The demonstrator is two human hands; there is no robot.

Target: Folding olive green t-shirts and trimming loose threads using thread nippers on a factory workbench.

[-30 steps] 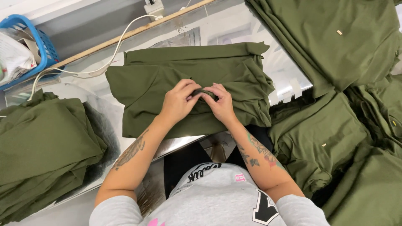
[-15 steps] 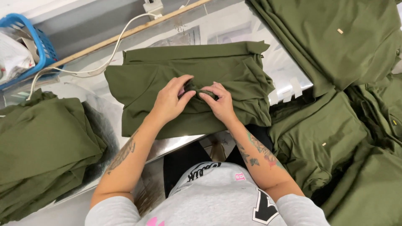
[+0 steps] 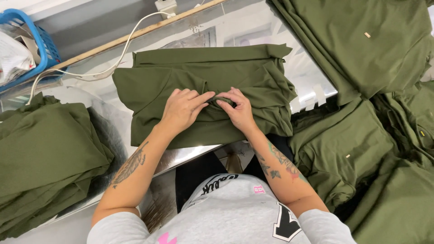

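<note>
A folded olive-green garment [image 3: 190,74] lies on the shiny metal table [image 3: 312,81] in front of me. My left hand [image 3: 183,108] and my right hand [image 3: 237,108] rest on its near half, fingertips meeting. Both pinch a small raised fold of the fabric, which looks like the collar edge, between fingers and thumbs. My tattooed forearms reach in from below.
A stack of folded green garments [image 3: 45,153] sits at the left. Loose green garments [image 3: 375,58] are heaped at the right and lower right. A blue basket [image 3: 43,43] stands at the far left corner. A white cable [image 3: 122,45] runs along a wooden strip [image 3: 135,34].
Both hands have stayed on the same spot of the garment. Their fingers have worked closer together around the small fold, and the cloth has shifted slightly.
</note>
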